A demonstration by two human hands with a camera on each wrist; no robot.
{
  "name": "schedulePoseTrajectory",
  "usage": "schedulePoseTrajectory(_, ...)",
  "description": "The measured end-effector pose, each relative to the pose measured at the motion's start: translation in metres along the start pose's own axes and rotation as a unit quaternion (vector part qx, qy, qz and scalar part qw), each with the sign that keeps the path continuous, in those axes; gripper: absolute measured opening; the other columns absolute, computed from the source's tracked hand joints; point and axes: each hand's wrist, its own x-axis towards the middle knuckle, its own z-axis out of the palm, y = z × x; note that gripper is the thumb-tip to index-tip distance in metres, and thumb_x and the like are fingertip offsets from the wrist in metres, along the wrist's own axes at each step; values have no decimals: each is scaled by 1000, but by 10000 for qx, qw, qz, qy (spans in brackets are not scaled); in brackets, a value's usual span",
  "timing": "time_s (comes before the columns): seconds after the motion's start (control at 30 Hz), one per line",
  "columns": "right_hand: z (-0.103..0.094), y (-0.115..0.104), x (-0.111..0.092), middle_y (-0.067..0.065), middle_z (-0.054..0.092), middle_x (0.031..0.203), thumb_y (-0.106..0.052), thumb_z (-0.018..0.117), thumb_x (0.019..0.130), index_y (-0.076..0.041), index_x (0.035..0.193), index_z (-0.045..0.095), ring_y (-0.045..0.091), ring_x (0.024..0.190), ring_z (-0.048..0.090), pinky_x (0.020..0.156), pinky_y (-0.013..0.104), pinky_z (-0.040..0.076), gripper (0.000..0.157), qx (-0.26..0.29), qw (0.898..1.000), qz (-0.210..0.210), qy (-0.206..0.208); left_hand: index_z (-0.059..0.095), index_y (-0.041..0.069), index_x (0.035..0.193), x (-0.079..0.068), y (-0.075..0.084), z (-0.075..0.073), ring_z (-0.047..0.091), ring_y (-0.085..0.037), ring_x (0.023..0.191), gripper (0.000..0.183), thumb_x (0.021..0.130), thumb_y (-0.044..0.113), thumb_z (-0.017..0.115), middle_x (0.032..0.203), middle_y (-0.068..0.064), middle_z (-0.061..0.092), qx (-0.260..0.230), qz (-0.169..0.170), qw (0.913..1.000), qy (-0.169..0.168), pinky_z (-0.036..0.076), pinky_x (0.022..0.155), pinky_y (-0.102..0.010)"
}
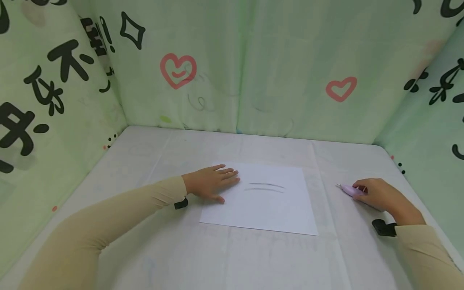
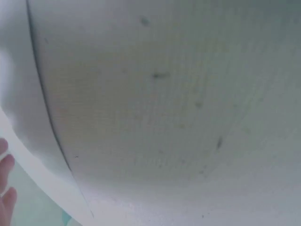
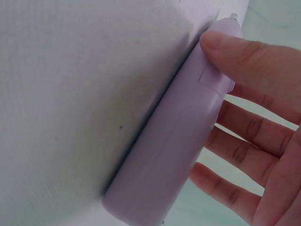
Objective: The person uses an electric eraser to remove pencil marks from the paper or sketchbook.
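My left hand (image 1: 213, 182) rests with its fingers spread on the left part of a white sheet of paper (image 1: 268, 213). Two short grey, slightly curved strokes (image 1: 266, 185) run across the paper, right of those fingers. Over on the right, my right hand (image 1: 380, 196) grips a thick lilac pen-shaped tool (image 1: 349, 190) that lies along the tabletop. In the right wrist view, the thumb presses on the smooth lilac barrel near its narrow, clear-tipped end, and the other fingers curl along its far side. Only the left hand's fingertips (image 2: 5, 174) show at the edge of the left wrist view.
A white cloth with fold creases covers the table (image 1: 163, 249). Pale green curtains (image 1: 290, 48) with black lettering and red hearts stand along the back and both sides. A black wrist mount (image 1: 384, 228) sits under the right wrist.
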Motion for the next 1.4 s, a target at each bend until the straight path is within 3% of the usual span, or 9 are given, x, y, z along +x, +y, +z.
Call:
schedulePoseTrajectory(0.13, 1, -1, 2, 12, 65, 81, -14, 73, 77, 11, 98, 63, 22, 73, 56, 68, 45, 49, 33, 4, 10000, 2, 19, 22, 9, 150, -1, 0, 4, 23, -26, 145, 77, 93, 55, 44, 156, -12, 24, -150, 233, 9996, 12, 17, 119, -43)
schedulePoseTrajectory(0.37, 0, -5, 1, 15, 64, 83, -12, 69, 78, 11, 101, 63, 24, 74, 55, 69, 46, 48, 33, 65, 9999, -41, 137, 17, 11, 152, -3, 5, 10, 20, -25, 146, 75, 95, 54, 40, 158, -10, 17, -325, 49, 9994, -72, 15, 120, -42)
schedulePoseTrajectory(0.67, -1, -9, 3, 17, 64, 85, -9, 70, 77, 10, 105, 63, 26, 75, 56, 65, 41, 48, 34, 127, 9982, -178, 563, 17, 10, 151, -4, 8, 8, 20, -26, 146, 74, 95, 53, 39, 158, -11, 17, -324, 9, 9995, -69, 16, 119, -44)
schedulePoseTrajectory(0.87, -3, -17, 0, 11, 60, 82, -11, 73, 75, 7, 106, 64, 20, 72, 51, 61, 34, 45, 37, -106, 9944, -210, 1035, 16, 11, 152, -2, 7, 8, 19, -25, 146, 74, 95, 54, 38, 158, -11, 16, -300, 6, 9995, -62, 16, 119, -44)
schedulePoseTrajectory(1.0, -5, -26, -1, 11, 61, 82, -9, 76, 71, 6, 103, 67, 18, 69, 51, 60, 38, 47, 36, -402, 9856, -478, 1571, 16, 11, 152, -2, 7, 7, 19, -25, 146, 75, 95, 55, 38, 158, -10, 17, -294, -6, 9995, -80, 17, 119, -44)
schedulePoseTrajectory(1.2, -13, -41, -2, 14, 65, 86, -5, 79, 65, 2, 98, 69, 27, 68, 59, 66, 50, 51, 36, -577, 9670, -977, 2280, 17, 11, 151, -1, 7, 9, 20, -25, 146, 75, 95, 55, 38, 158, -10, 17, -294, 7, 9995, -67, 17, 119, -44)
schedulePoseTrajectory(1.4, -18, -59, -1, 12, 64, 84, 0, 83, 56, -1, 94, 70, 29, 68, 61, 64, 50, 53, 40, -483, 9415, -1557, 2951, 18, 11, 151, -2, 8, 9, 20, -26, 145, 74, 95, 54, 39, 158, -11, 18, -383, 20, 9993, -31, 17, 119, -45)
